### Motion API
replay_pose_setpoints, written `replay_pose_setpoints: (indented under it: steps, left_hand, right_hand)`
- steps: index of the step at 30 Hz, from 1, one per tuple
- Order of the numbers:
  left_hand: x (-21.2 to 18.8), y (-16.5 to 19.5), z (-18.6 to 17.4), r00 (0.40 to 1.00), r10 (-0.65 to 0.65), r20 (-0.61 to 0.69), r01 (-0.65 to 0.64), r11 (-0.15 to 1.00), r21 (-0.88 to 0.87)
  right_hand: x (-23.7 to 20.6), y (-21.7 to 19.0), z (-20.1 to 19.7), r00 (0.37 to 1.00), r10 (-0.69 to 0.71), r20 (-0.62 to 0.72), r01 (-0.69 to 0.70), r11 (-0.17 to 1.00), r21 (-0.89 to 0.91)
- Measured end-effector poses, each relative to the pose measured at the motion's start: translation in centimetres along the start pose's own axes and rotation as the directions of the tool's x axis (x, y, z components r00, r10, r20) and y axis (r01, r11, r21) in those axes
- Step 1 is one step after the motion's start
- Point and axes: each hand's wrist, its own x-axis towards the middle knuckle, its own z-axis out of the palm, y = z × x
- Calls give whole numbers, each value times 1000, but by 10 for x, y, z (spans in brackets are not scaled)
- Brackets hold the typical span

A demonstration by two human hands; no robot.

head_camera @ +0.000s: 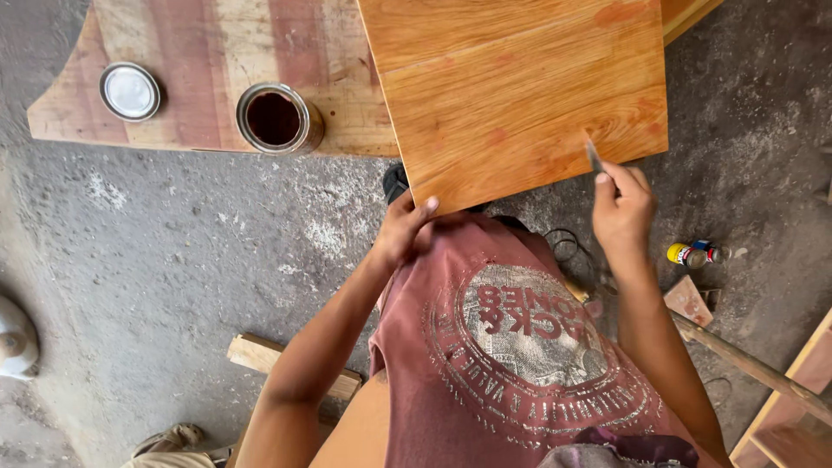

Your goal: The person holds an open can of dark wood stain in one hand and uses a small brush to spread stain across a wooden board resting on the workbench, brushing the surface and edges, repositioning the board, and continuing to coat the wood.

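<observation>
Right hand: the right hand (620, 211) is closed in a pinch around a small slim grey metal blade (594, 157), its tip resting on the panel's surface close to the near edge.
Left hand: the left hand (405, 230) grips the near corner of the panel, thumb on top, fingers curled under and hidden.
Panel: a flat, square, orange-brown varnished wooden panel (520, 87) lies tilted in front of the person, its far part over the plank, its near corner overhanging towards the body.
Handling: it looks stiff and fairly light for its spread, probably smooth and a little slick where coated; the finish would likely mark easily, so the edges and underside seem the safest hold.
Plank: a pale, reddish-streaked rough wooden plank (191, 78) lies on the grey concrete floor (173, 251).
Tins: an open round metal tin of dark brown liquid (275, 119) stands on the plank beside the panel; its round silver lid (130, 90) lies apart, to the left.
Right side: a small yellow-capped bottle (692, 254) lies on the floor near the right forearm.
</observation>
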Motion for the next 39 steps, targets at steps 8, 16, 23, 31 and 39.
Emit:
replay_pose_setpoints:
  steps: [8,16,23,31,39]
  left_hand:
    - [37,10,12,998,-49,-50,37,975,-219]
    - [9,29,106,968,241,-71,-248,961,-122]
    - [-35,50,171,884,436,-169,-462,872,-165]
    - [-7,132,199,652,733,-194,-756,647,-97]
    - [200,266,213,411,861,-299,-912,395,-115]
  right_hand:
    - [-36,27,-11,988,128,-86,-123,990,68]
    - [-49,71,-69,957,233,-176,-155,916,370]
    - [-88,123,-87,946,256,-199,-153,893,423]
    - [-66,139,-80,882,454,-126,-357,818,452]
    - [-12,89,-86,907,368,-204,-284,893,348]
